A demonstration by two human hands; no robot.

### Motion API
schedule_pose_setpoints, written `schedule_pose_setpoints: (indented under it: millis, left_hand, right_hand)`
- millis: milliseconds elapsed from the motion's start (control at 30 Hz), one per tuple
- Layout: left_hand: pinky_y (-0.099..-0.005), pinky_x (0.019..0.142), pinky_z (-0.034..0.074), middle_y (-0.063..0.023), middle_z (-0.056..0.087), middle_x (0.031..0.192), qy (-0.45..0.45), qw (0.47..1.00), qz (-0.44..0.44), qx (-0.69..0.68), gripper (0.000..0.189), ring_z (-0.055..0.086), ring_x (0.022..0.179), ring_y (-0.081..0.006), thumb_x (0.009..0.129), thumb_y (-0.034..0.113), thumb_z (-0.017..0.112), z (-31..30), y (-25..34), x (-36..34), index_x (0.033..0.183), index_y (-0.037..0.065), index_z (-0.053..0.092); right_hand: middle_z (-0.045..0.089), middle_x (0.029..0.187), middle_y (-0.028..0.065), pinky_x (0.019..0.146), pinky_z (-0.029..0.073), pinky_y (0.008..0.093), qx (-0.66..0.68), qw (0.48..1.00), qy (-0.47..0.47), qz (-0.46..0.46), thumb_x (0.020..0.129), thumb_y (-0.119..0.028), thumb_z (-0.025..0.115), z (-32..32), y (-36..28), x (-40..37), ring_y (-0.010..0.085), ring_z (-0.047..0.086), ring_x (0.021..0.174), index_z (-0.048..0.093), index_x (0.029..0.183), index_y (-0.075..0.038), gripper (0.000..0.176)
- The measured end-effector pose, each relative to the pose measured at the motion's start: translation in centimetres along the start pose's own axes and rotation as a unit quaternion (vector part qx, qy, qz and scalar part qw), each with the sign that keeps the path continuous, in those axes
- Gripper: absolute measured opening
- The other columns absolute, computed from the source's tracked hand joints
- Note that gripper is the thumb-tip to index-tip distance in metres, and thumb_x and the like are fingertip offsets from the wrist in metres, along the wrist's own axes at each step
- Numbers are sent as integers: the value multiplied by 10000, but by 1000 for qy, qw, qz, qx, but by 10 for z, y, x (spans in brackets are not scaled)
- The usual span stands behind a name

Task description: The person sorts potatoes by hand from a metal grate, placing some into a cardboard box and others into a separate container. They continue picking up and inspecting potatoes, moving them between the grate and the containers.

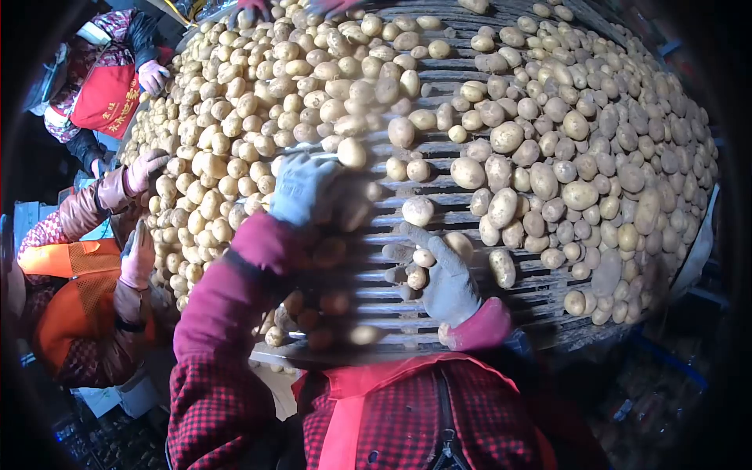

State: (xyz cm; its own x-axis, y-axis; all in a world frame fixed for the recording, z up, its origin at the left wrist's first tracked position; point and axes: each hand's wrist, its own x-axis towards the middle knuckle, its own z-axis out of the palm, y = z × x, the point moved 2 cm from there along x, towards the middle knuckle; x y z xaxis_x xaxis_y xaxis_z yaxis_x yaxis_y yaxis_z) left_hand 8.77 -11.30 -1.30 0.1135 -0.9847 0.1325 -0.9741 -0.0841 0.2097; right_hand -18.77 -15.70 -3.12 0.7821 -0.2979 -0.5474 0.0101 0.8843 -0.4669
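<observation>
My left hand (301,188), in a light grey-blue glove, is over the slatted surface at the edge of the potato pile. Its fingers are blurred and partly turned away, so their grip cannot be made out. A pale potato (352,153) is just beyond its fingertips. My right hand (448,283), in a grey glove, is turned palm up with bent fingers pointing left. Cupped in it are two small potatoes, one (424,258) above the other (416,277). A larger potato (417,211) lies beyond its thumb, and an oval one (502,268) rests to its right.
Potatoes heap on the left (227,133) and the right (580,157) of the slatted sorting table (392,301). A co-worker in an orange vest (74,301) and another in a red apron (106,98) stand along the left side. More gloved hands (333,6) reach in at the top.
</observation>
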Motion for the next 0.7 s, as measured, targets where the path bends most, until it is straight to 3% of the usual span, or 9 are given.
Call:
schedule_pose_setpoints:
  millis: [100,133,167,267,333,433,533,667,700]
  left_hand:
    - [-436,745,484,-77,698,888,-9,976,87,-199,210,651,811,-311,828,196,797,-29,39,-16,1012,128,722]
    - [-460,792,506,-119,672,945,-31,957,70,-281,346,650,924,-349,823,243,777,-31,59,-21,1146,139,707]
    - [-463,807,511,-127,670,989,-40,954,63,-289,359,648,932,-358,853,260,758,-37,70,-17,1181,132,690]
    - [-473,817,520,-140,655,1061,19,982,54,-182,413,646,952,-378,887,290,726,-26,66,3,1255,122,642]
    - [-495,765,526,-145,644,1033,-103,994,-3,-47,308,676,912,-355,881,262,703,4,55,14,1156,141,636]
    - [-513,726,532,-139,645,1027,-114,992,-25,39,205,690,894,-351,945,253,597,24,50,11,1116,151,650]
    - [-516,725,535,-141,651,1036,-92,995,-27,-28,181,689,909,-362,962,231,558,28,40,6,1072,134,666]
    - [-474,789,556,-135,663,1081,18,978,-21,-209,321,662,948,-385,886,188,687,-5,53,-5,1202,136,678]
    - [-474,840,555,-163,663,1160,18,965,44,-257,391,662,1001,-384,872,195,715,-17,62,-7,1250,105,673]
  right_hand:
    - [667,1155,65,686,497,325,-9,994,100,33,1047,-482,459,29,-13,-4,204,664,863,527,1473,-158,539]
    - [655,1110,49,683,495,326,-30,995,91,4,1050,-498,449,7,2,3,203,664,864,536,1460,-159,539]
    - [643,1066,32,680,494,327,-51,995,80,-25,1053,-514,439,-33,31,16,201,665,864,545,1447,-159,541]
    - [630,975,13,606,488,311,57,993,94,42,1076,-527,402,7,2,3,208,660,829,607,1319,-165,482]
    - [677,1087,72,575,488,299,97,991,66,59,1081,-493,425,9,-2,1,238,661,815,616,1293,-174,428]
    - [673,1195,133,583,506,341,111,992,28,51,1068,-488,461,1,3,4,264,663,820,597,1308,-174,418]
    - [668,1223,116,632,499,361,59,996,56,44,1041,-571,451,6,3,2,267,663,899,572,1356,-176,519]
    - [659,1228,77,705,484,365,64,993,81,62,1042,-609,386,18,-5,2,248,660,967,538,1404,-158,599]
    - [657,1206,72,729,504,385,85,992,81,53,1046,-584,396,6,3,6,235,659,975,544,1383,-148,570]
